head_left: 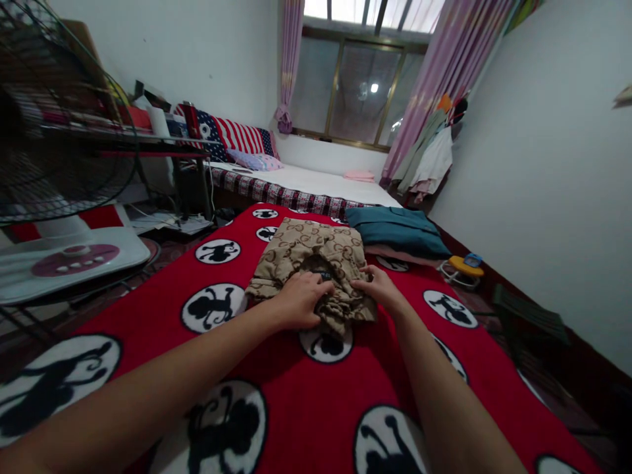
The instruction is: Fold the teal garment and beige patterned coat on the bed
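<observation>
A tan shirt [309, 237] with a brown printed pattern lies folded on a red blanket [306, 395]. Its gathered neck opening faces me, and a dark label shows inside. My left hand [302, 299] rests on the near side of that opening, fingers curled over the bunched cloth. At the shirt's right edge, my right hand [379, 288] pinches the fabric between thumb and fingers. Part of the cloth under my left palm is hidden.
A folded teal garment [395, 230] lies at the blanket's far right. A fan [59, 131] stands close on the left, before a cluttered table [162, 141]. Beyond is a bed with a white top [316, 176]. A small yellow-topped stool [464, 266] sits on the right.
</observation>
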### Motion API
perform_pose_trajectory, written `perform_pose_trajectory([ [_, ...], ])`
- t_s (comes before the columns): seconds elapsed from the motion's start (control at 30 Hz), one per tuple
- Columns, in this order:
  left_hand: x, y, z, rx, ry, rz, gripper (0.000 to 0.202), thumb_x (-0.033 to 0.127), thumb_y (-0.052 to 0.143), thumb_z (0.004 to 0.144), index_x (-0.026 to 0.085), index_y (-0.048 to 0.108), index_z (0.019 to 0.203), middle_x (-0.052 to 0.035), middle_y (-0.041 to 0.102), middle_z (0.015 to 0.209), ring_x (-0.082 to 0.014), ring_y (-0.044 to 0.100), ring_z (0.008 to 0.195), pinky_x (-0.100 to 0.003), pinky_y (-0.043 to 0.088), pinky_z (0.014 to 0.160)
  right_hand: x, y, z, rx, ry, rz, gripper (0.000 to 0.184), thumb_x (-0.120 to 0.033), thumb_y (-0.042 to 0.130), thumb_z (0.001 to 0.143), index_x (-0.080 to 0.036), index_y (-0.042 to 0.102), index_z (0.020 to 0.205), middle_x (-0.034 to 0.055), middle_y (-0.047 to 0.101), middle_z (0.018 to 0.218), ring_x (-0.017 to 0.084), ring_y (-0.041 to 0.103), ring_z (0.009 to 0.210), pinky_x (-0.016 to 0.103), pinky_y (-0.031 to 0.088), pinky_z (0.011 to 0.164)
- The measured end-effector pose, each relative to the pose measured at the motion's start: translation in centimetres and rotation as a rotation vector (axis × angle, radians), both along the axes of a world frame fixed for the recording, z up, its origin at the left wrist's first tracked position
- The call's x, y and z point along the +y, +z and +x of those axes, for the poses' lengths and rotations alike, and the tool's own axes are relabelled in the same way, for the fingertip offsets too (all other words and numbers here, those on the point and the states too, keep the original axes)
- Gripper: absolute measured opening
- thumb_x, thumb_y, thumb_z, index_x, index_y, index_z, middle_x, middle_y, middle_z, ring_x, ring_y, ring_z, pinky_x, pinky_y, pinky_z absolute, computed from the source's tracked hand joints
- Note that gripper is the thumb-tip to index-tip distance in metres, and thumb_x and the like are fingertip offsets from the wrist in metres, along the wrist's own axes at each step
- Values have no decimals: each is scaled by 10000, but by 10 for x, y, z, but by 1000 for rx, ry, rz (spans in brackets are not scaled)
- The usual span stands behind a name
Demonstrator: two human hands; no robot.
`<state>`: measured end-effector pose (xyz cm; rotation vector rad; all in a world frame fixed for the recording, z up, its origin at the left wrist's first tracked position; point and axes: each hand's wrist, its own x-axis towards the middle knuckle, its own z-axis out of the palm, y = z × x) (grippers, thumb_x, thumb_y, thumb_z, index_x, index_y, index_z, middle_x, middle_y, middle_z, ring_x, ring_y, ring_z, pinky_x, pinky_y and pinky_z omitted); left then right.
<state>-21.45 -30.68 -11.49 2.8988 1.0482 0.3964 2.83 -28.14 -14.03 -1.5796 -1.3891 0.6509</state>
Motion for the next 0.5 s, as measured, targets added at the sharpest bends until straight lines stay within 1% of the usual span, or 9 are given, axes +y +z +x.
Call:
perform_pose_trajectory([
  [0.07, -4, 12, -13, -11, -61, -85, 500, 274, 687, 625, 276, 650, 1123, -87, 650, 1070, -288, 595, 992, -357, 429, 857, -6, 21, 6, -165, 93, -104, 288, -326, 821, 504, -206, 703, 738, -18, 598, 552, 196, 586, 606, 316, 441, 627],
  [0.13, -7, 28, -23, -27, -92, -211, 461, 351, 735, 622, 306, 693, 1079, -66, 686, 1063, -279, 620, 981, -322, 434, 832, -11, 40, 6, -409, 29, -90, 218, -377, 823, 539, -220, 703, 633, 14, 595, 562, 217, 586, 633, 339, 426, 645],
  [0.17, -5, 36, -24, -35, -91, -271, 404, 409, 739, 637, 309, 718, 1028, -56, 706, 1027, -272, 634, 957, -310, 437, 814, -12, 46, 2, -519, -50, -24, 206, -392, 810, 572, -224, 706, 628, 39, 623, 629, 235, 597, 683, 353, 426, 669],
  [0.23, 3, 49, -20, -94, -47, -314, 259, 467, 683, 715, 286, 754, 885, -49, 729, 888, -253, 653, 865, -300, 442, 776, -13, 52, -13, -639, -176, 188, 160, -372, 746, 674, -224, 727, 731, 80, 664, 822, 260, 609, 809, 366, 435, 729],
  [0.3, 19, 55, -7, -238, 44, -201, 193, 391, 634, 777, 250, 751, 839, -57, 721, 847, -247, 651, 851, -306, 447, 793, -11, 45, -33, -621, -164, 416, 161, -284, 649, 769, -215, 719, 897, 93, 661, 972, 251, 605, 916, 354, 447, 797],
  [0.33, 30, 54, 0, -330, 104, -100, 179, 329, 636, 775, 235, 743, 883, -67, 717, 906, -254, 644, 906, -315, 446, 833, -10, 38, -43, -601, -111, 491, 186, -240, 606, 796, -209, 704, 952, 92, 657, 1009, 242, 600, 954, 347, 450, 830],
  [0.4, 53, 45, 13, -482, 235, 76, 330, 239, 690, 717, 210, 700, 1046, -101, 679, 1098, -283, 595, 1072, -343, 426, 930, -7, 19, -58, -594, 20, 546, 208, -187, 561, 817, -206, 689, 980, 86, 658, 1033, 236, 587, 1008, 349, 448, 884],
  [0.43, 65, 38, 18, -528, 304, 103, 431, 234, 723, 687, 198, 669, 1113, -120, 654, 1163, -298, 572, 1121, -359, 419, 953, -5, 9, -62, -600, 65, 543, 205, -176, 559, 817, -209, 688, 974, 84, 660, 1040, 238, 581, 1024, 357, 445, 903],
  [0.5, 87, 19, 23, -593, 450, 4, 511, 299, 776, 651, 171, 656, 1130, -148, 669, 1129, -319, 595, 1081, -378, 441, 921, -3, -7, -64, -592, 86, 531, 189, -174, 572, 814, -211, 692, 955, 80, 665, 1048, 240, 577, 1033, 367, 445, 920],
])
